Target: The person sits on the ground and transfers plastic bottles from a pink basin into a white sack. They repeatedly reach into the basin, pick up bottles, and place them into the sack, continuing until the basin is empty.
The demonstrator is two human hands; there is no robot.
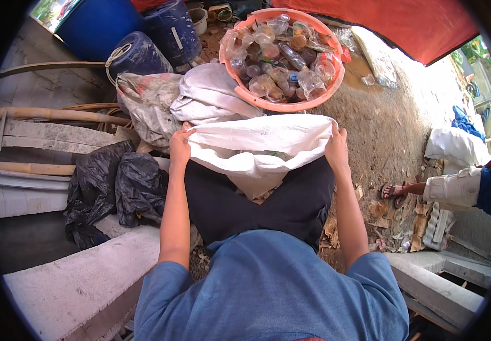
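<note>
A white woven sack [262,132] is stretched between my hands above my knees, its mouth spread wide. My left hand [181,144] grips the left end of its rim, and my right hand [336,147] grips the right end. Some greenish contents show faintly inside; most of the inside is hidden by the folded cloth. Just beyond the sack stands an orange plastic basket [283,107], heaped with used plastic cups and bottles [292,57]. Grey-white sacks [211,93] lie against the basket's left side.
Black plastic bags [139,187] lie at left beside bamboo poles [53,114] and concrete beams [87,277]. Blue drums [173,34] stand at the upper left. An orange-red tarp [390,23] hangs at the upper right. Another person [454,187] stands at right near a white sack [456,147].
</note>
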